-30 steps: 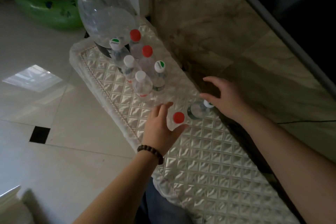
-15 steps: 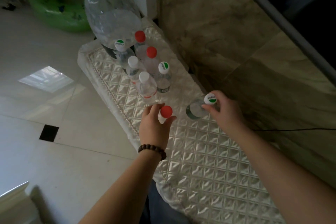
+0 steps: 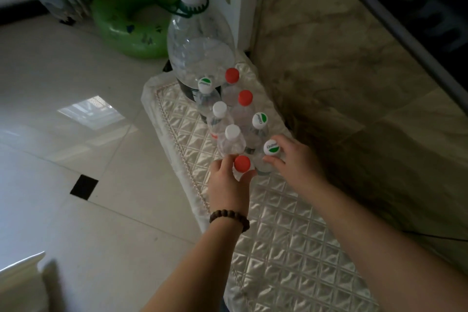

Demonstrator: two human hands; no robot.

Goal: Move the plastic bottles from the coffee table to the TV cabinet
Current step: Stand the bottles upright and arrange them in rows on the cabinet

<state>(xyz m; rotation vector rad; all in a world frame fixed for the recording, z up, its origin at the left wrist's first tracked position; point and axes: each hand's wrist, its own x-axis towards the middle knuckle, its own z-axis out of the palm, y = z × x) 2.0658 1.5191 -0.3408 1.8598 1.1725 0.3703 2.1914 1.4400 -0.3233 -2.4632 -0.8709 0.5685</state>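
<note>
The TV cabinet (image 3: 291, 248) is covered with a shiny quilted cloth. My left hand (image 3: 229, 185) grips a clear red-capped bottle (image 3: 242, 164), standing upright on the cloth. My right hand (image 3: 295, 162) holds a clear bottle with a white-and-green cap (image 3: 271, 147) just to its right, also upright. Both touch the near end of a cluster of several small capped bottles (image 3: 233, 134). A big clear jug (image 3: 200, 50) with a white-and-green lid stands at the far end of the cabinet.
A marbled wall (image 3: 342, 71) rises right behind the cabinet, and a dark TV screen (image 3: 430, 7) hangs at the upper right. A green inflatable ring (image 3: 126, 25) lies on the tiled floor (image 3: 63, 147) beyond the jug. A thin cable (image 3: 435, 234) runs at the right.
Both hands have carried their bottles forward and stood them upright against the near end of the cluster. The right-hand bottle was lying tilted a second ago.
</note>
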